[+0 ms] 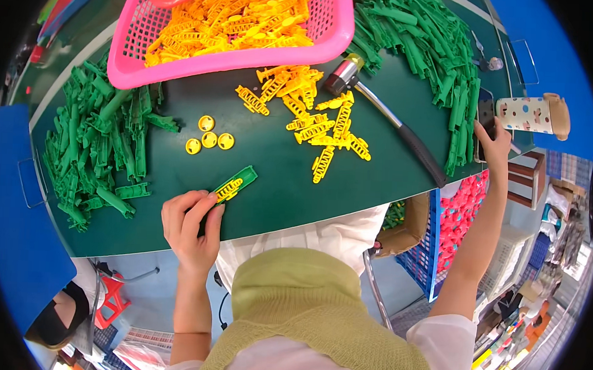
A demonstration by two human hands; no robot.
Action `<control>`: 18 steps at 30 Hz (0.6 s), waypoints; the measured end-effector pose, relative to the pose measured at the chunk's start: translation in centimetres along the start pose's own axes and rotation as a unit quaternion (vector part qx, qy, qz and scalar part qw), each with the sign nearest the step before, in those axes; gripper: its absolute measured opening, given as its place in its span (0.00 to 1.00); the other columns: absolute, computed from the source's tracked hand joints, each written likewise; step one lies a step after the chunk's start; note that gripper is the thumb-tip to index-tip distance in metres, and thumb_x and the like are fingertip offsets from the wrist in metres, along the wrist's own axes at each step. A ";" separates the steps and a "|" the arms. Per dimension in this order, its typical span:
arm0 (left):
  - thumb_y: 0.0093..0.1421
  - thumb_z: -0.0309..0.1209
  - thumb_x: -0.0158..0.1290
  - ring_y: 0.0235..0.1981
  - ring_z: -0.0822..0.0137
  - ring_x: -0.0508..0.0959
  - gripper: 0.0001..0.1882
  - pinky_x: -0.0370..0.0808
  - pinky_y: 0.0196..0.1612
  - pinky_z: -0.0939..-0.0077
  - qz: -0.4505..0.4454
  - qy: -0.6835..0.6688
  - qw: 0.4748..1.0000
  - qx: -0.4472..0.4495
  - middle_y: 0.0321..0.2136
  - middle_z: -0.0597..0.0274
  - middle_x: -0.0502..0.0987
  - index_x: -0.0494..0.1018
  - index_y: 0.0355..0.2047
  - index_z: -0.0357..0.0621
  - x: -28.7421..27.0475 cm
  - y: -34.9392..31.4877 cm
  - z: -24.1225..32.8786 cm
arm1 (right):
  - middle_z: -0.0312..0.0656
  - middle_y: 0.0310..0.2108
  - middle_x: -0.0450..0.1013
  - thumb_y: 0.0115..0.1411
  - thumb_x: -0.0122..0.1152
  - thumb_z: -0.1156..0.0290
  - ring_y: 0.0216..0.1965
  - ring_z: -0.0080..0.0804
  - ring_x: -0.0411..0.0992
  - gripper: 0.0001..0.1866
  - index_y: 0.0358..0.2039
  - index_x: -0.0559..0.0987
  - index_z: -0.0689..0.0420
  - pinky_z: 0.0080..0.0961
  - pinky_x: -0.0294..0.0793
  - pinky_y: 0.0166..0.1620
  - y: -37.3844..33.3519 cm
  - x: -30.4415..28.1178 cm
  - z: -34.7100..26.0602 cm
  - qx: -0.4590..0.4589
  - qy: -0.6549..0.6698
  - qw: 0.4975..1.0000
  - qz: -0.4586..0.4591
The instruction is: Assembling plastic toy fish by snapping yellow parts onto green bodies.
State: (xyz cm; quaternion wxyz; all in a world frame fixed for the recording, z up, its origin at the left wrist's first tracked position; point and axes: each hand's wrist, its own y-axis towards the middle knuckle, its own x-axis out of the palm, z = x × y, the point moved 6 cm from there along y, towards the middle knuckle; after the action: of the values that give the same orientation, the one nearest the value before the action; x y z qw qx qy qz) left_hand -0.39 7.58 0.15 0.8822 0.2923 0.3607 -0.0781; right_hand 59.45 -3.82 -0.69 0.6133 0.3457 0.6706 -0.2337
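Bare table (322, 206) stretches rightward from the left hand (192, 227) until the hammer (406, 132) bars the way.

Bright, even light | soft shadows | centre fairly sharp | fisheye-bent rim | black corners

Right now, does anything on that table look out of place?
Perhaps the loose yellow pieces: they lie jumbled outside the pink basket, which holds many more, as if spilled, though possibly placed there.

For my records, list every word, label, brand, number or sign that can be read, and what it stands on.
No text is readable anywhere.
Dark phone at the right hand: no legible characters.
Green piece in the left hand: no lettering discernible.
Patterned cup: any marking too small to read.
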 end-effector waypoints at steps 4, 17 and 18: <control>0.50 0.15 0.61 0.39 0.59 0.76 0.15 0.73 0.44 0.69 -0.024 0.000 1.000 -0.001 0.37 0.55 0.76 0.77 0.39 0.39 -0.2 -0.3 0.0 | 0.59 0.54 0.65 0.49 0.68 0.40 0.57 0.50 0.65 0.48 0.61 0.70 0.63 0.37 0.61 0.61 -0.6 0.2 -0.2 -0.004 0.007 1.000 0.014; 0.53 0.16 0.60 0.42 0.58 0.75 0.18 0.72 0.45 0.71 -0.027 -0.006 0.999 -0.020 0.42 0.51 0.75 0.76 0.45 0.37 -0.2 -0.7 -0.4 | 0.51 0.50 0.74 0.65 0.57 0.54 0.51 0.46 0.71 0.27 0.57 0.74 0.60 0.37 0.63 0.60 -4.9 -3.2 -1.9 -0.108 0.001 0.971 0.215; 0.53 0.16 0.60 0.42 0.58 0.75 0.18 0.72 0.45 0.71 -0.028 -0.007 0.999 -0.019 0.42 0.51 0.75 0.76 0.45 0.37 -0.2 -0.6 -0.3 | 0.51 0.50 0.74 0.65 0.57 0.54 0.51 0.46 0.71 0.27 0.57 0.74 0.60 0.37 0.63 0.60 -6.1 -4.2 -2.9 -0.106 0.001 0.971 0.215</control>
State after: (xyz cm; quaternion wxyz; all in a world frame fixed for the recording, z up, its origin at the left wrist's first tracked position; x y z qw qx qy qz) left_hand -0.89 7.24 -0.19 0.8876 0.2652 0.3637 -0.0981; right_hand 52.97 -6.43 3.16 0.6821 0.4148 0.6018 -0.0232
